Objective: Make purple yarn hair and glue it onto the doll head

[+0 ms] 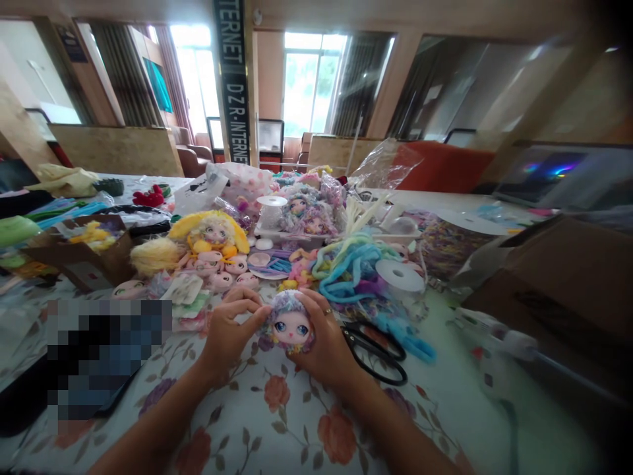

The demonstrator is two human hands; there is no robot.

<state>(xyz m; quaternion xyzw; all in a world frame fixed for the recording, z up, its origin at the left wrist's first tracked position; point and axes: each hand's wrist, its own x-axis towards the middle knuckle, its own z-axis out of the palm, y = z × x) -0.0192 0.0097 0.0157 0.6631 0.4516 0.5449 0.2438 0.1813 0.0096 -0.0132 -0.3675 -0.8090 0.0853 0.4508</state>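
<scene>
A doll head (291, 328) with large blue eyes and curly lilac, white and yellow yarn hair is held up above the flowered tablecloth. My right hand (324, 340) wraps round its right side, with the fingers over the top and the thumb low. On the other side, my left hand (235, 330) is closed, thumb and forefinger pinched together at the hair by the head's upper left edge. Whether a strand lies between those fingertips is too small to tell. Black-handled scissors (378, 353) lie just right of my right hand.
Several bald doll faces (222, 270) lie beyond my hands, beside a yellow-eared doll head (215, 232). Blue and green yarn (346, 264) is heaped near a white spool (399, 275). A glue gun (494, 340) stands right; cardboard boxes (86, 254) flank the table.
</scene>
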